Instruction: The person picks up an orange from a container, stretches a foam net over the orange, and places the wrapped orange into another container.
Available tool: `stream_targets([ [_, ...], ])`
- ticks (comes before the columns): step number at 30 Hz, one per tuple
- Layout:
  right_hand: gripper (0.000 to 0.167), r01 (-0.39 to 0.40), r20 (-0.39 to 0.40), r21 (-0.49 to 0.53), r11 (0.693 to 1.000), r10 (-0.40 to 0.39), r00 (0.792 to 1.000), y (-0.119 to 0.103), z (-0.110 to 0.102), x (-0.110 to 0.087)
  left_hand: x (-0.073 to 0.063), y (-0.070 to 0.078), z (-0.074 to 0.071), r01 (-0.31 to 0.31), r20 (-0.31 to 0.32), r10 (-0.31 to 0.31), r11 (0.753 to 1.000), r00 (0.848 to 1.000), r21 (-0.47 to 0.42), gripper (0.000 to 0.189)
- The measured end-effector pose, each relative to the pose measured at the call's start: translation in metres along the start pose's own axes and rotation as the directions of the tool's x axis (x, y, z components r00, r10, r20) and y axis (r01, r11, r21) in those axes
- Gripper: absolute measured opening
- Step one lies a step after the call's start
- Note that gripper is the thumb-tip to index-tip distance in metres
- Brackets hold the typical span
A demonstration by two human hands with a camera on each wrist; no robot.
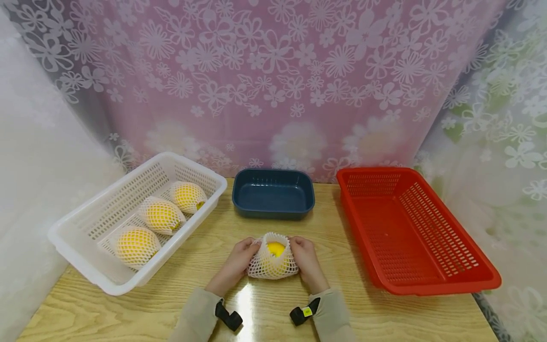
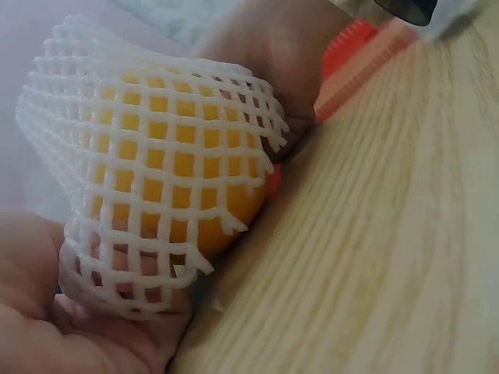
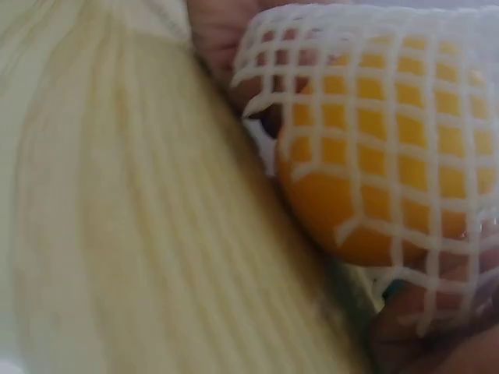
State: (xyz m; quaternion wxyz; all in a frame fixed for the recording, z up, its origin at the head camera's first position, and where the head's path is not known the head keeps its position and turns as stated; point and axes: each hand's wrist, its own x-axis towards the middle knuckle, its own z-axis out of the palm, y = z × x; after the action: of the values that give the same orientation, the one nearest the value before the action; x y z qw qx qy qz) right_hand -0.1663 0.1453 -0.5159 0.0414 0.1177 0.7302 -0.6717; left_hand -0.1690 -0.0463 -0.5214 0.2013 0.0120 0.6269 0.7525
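Between the two hands, near the front middle of the table, a round yellow-orange fruit [image 1: 276,249] sits inside a white foam net sleeve [image 1: 261,270]. The sleeve's top gapes, baring part of the fruit in the head view. My left hand [image 1: 237,261] grips the sleeve's left side, and my right hand [image 1: 309,262] holds its right side. In the left wrist view, fingers [image 2: 132,331] show partly through the mesh. The right wrist view has the fruit [image 3: 335,222] bulging below the sleeve's cut edge, close over the wooden tabletop [image 3: 156,202].
At the left, a white basket [image 1: 87,270] contains several fruits in net sleeves [image 1: 137,246]. A dark blue tray [image 1: 273,213] stands behind the hands. The large red basket [image 1: 373,251] is on the right. A pink flowered curtain [image 1: 273,85] hangs along the table's back edge.
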Motion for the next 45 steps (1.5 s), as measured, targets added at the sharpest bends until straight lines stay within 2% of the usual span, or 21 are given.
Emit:
stream_targets([
  [5,0.023,0.06,-0.039,-0.12,0.991,-0.066,0.997,0.003,0.002,-0.001,-0.003,-0.001,0.003,-0.061,-0.063,0.069,0.992,0.996,0.112,0.02],
  [10,0.018,0.126,-0.076,-0.207,0.97,-0.144,0.987,0.005,0.002,0.0,-0.003,-0.001,0.005,-0.123,-0.146,0.153,0.973,0.977,0.196,0.015],
  [13,0.016,0.154,-0.084,-0.228,0.961,-0.177,0.981,0.007,0.003,0.001,-0.008,0.006,0.007,-0.189,-0.187,0.242,0.947,0.952,0.261,0.016],
  [18,0.016,0.176,-0.1,-0.244,0.954,-0.205,0.974,0.01,0.003,0.001,-0.019,0.02,0.013,-0.296,-0.226,0.384,0.892,0.895,0.343,0.02],
  [21,0.019,0.178,-0.118,-0.251,0.951,-0.213,0.97,0.01,0.003,0.001,-0.02,0.018,0.014,-0.36,-0.228,0.453,0.863,0.862,0.353,0.018],
  [22,0.02,0.179,-0.122,-0.25,0.951,-0.215,0.969,0.01,0.003,0.001,-0.017,0.013,0.013,-0.38,-0.223,0.469,0.858,0.855,0.347,0.016],
  [24,0.023,0.175,-0.132,-0.254,0.951,-0.214,0.968,0.01,0.003,0.001,-0.01,0.002,0.009,-0.443,-0.188,0.516,0.836,0.836,0.323,0.016],
  [25,0.024,0.177,-0.135,-0.254,0.951,-0.216,0.967,0.01,0.003,0.001,-0.008,-0.001,0.008,-0.476,-0.15,0.537,0.822,0.83,0.313,0.019],
  [27,0.025,0.184,-0.137,-0.25,0.951,-0.223,0.965,0.01,0.003,0.001,-0.003,-0.009,0.003,-0.54,-0.034,0.569,0.796,0.821,0.274,0.026],
  [28,0.024,0.189,-0.14,-0.248,0.95,-0.228,0.964,0.011,0.003,0.001,0.0,-0.013,0.001,-0.56,0.034,0.57,0.792,0.821,0.242,0.03],
  [29,0.024,0.195,-0.142,-0.249,0.949,-0.234,0.962,0.011,0.003,0.002,-0.001,-0.013,0.001,-0.582,0.106,0.574,0.784,0.812,0.215,0.034],
  [30,0.024,0.201,-0.144,-0.248,0.948,-0.242,0.96,0.012,0.003,0.002,-0.002,-0.012,0.0,-0.587,0.176,0.561,0.787,0.809,0.192,0.04],
  [31,0.024,0.21,-0.144,-0.249,0.946,-0.251,0.957,0.012,0.004,0.002,-0.002,-0.013,0.0,-0.58,0.233,0.539,0.795,0.81,0.178,0.047],
  [33,0.023,0.222,-0.145,-0.254,0.941,-0.264,0.953,0.012,0.004,0.002,-0.002,-0.014,-0.001,-0.543,0.302,0.478,0.818,0.825,0.188,0.062],
  [36,0.023,0.256,-0.131,-0.284,0.924,-0.302,0.944,0.013,0.005,0.001,-0.002,-0.014,0.001,-0.478,0.326,0.393,0.844,0.86,0.244,0.079],
  [38,0.023,0.278,-0.124,-0.311,0.909,-0.329,0.936,0.014,0.005,0.001,-0.001,-0.015,0.002,-0.462,0.319,0.37,0.838,0.873,0.29,0.085],
  [40,0.024,0.297,-0.12,-0.34,0.892,-0.354,0.927,0.014,0.005,0.0,0.0,-0.015,0.002,-0.457,0.316,0.363,0.834,0.877,0.31,0.09],
  [45,0.026,0.313,-0.112,-0.388,0.867,-0.381,0.918,0.016,0.005,0.001,0.002,-0.018,0.002,-0.467,0.327,0.367,0.825,0.871,0.319,0.098],
])
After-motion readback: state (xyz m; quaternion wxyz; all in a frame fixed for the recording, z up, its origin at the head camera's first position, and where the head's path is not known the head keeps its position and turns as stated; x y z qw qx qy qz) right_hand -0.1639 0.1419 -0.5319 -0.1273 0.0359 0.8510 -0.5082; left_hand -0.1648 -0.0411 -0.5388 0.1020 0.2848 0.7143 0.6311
